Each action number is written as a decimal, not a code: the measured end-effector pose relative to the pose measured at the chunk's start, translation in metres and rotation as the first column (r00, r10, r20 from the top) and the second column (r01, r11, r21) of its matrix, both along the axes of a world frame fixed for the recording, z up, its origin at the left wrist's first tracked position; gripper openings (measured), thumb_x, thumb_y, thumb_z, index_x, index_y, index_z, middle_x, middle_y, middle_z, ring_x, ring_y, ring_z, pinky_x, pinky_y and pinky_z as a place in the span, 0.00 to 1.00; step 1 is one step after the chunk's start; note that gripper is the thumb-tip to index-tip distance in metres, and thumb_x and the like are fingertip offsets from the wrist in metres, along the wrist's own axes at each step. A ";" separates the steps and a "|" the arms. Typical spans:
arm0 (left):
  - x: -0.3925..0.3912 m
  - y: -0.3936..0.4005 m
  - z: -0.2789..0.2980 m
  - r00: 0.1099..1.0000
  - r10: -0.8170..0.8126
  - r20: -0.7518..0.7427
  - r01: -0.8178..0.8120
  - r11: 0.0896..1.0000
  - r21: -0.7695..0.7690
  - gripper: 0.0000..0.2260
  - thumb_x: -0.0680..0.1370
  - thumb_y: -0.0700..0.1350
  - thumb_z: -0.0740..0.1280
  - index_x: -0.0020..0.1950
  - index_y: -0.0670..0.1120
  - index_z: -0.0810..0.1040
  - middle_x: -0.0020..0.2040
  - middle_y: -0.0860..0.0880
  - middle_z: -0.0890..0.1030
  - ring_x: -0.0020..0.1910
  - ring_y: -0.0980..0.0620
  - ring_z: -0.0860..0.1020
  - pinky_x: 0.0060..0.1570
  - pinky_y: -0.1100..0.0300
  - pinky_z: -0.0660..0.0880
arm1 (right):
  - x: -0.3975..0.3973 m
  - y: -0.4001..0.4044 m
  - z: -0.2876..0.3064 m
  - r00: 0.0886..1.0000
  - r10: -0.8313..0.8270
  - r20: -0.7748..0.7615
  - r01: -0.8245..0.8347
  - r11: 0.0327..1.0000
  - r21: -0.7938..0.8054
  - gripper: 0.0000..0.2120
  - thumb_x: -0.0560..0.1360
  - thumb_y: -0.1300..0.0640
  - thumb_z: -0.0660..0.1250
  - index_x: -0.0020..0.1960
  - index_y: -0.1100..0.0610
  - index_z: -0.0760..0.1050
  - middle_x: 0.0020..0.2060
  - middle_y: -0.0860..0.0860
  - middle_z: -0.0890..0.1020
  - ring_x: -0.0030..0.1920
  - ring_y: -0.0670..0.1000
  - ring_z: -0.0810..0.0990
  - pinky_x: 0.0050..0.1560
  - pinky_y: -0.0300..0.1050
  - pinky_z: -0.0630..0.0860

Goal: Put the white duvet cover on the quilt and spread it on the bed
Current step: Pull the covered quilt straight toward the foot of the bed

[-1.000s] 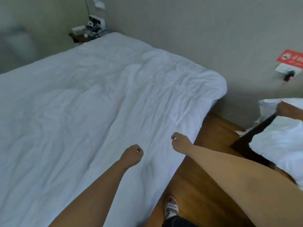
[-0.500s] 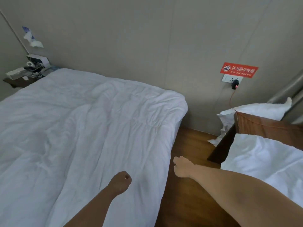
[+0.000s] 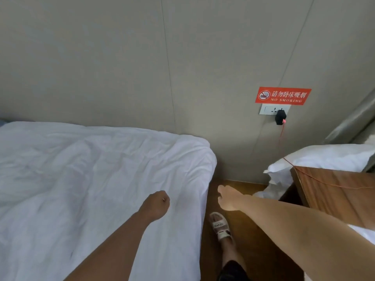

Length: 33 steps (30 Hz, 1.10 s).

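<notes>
The white duvet [image 3: 97, 179] lies spread and wrinkled over the bed, its corner draped over the near right end by the wall. My left hand [image 3: 156, 203] hovers just above the duvet near its right edge, fingers curled into a fist with nothing in it. My right hand [image 3: 227, 197] is over the wooden floor in the gap right of the bed, fingers loosely extended and holding nothing.
A grey wall is close ahead, with a red no-smoking sign [image 3: 283, 95] and a socket with a black plug [image 3: 280, 117]. A wooden nightstand [image 3: 334, 191] with white pillows [image 3: 324, 159] stands at the right. My sandalled foot [image 3: 220, 226] is on the floor [image 3: 239, 183].
The view has swung right and up toward the wall and the bed's right corner. Both hands stay low by the duvet's edge, and the right hand's fingers have loosened.
</notes>
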<state>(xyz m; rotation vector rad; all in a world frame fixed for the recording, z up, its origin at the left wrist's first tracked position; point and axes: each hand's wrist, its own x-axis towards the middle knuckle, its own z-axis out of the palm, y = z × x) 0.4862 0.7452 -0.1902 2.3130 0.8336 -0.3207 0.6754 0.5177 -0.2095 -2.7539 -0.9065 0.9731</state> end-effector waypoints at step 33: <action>0.454 0.251 -0.146 0.734 -0.323 -0.598 0.536 0.816 0.217 0.15 0.82 0.46 0.65 0.69 0.50 0.74 0.59 0.43 0.73 0.57 0.41 0.79 0.55 0.49 0.78 | 0.404 0.270 -0.176 0.879 0.401 -0.260 -0.410 0.912 0.017 0.16 0.81 0.48 0.65 0.60 0.55 0.63 0.41 0.53 0.76 0.39 0.54 0.78 0.34 0.48 0.73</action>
